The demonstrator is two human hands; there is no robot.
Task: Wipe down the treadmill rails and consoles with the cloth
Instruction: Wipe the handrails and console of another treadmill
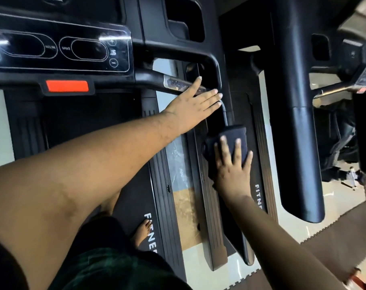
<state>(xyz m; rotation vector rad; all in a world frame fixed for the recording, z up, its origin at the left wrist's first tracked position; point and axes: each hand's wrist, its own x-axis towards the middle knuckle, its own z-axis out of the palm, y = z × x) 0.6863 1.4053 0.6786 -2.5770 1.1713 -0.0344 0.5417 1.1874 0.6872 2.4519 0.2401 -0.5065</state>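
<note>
Landmark: right side rail (224,114) of the treadmill, a black bar running down from the console (58,51).
Cloth (230,141): dark, folded, draped over the rail partway down it.
Right hand (232,170): fingers spread and straight, pressing the cloth flat onto the rail.
Left hand (192,107): flat, fingers extended, holding nothing, fingertips at the rail's upper bend above the cloth.
Red stop tab (67,86): below the console, well left of the rail.
</note>
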